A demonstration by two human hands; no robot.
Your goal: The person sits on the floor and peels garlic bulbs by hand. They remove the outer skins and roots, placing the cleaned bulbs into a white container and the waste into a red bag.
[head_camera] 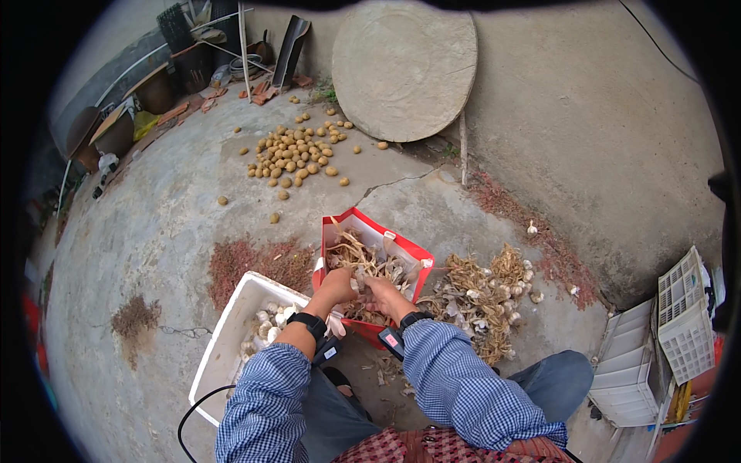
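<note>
My left hand [338,287] and my right hand [382,296] are close together over the near part of a red bag with a white lining [421,254]. Dried garlic stalks and papery skins [353,249] fill much of the bag. A pale bulb, apparently garlic, shows between my hands; the fingers are partly hidden, and which hand grips it is unclear. To the left, a white foam box [217,347] holds loose garlic bulbs [269,324]. On the ground right of the bag lies a heap of garlic with dried stalks [486,295].
Potatoes [295,153] lie spread on the concrete ahead. A round slab [405,69] leans on the wall, with a wooden stick [463,147] beside it. White plastic crates [686,318] stand at the right, dark pots [116,133] at the far left. A black cable [194,408] curves by the foam box.
</note>
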